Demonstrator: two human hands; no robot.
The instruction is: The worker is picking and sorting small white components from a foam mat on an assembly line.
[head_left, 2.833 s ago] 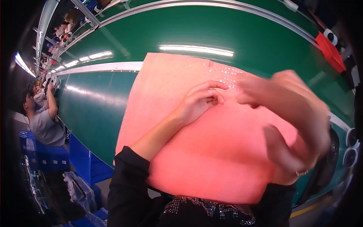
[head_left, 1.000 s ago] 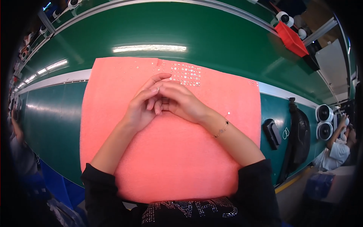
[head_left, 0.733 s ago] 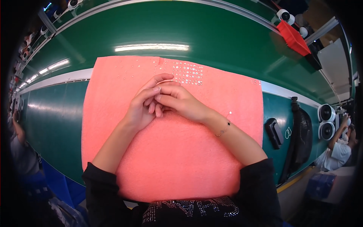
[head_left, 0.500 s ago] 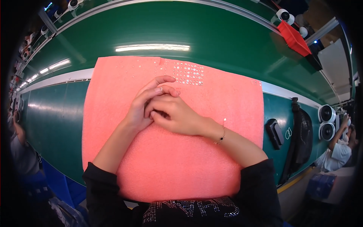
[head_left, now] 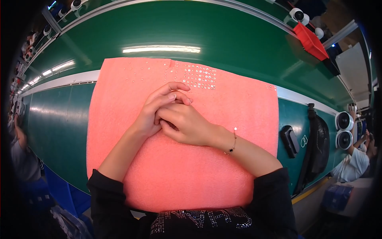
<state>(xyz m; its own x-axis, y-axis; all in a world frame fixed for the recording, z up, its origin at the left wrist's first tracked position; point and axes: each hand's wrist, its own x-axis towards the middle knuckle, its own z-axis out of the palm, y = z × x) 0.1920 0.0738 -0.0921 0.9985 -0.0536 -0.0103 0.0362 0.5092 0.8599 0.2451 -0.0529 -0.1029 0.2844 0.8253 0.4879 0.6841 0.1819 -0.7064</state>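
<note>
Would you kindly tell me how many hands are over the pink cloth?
2: the left hand and, touching and partly covering it, the right hand, both near the middle of the pink cloth. None seems hidden.

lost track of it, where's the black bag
In the head view, the black bag lies at right on the green table, right of the small black case.

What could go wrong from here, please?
If the small shiny pieces are loose, which I cannot tell, the left hand, with a fingertip beside their dense grid, might scatter them. The thin bracelet on the right wrist could perhaps snag on the fuzzy pink cloth.
</note>
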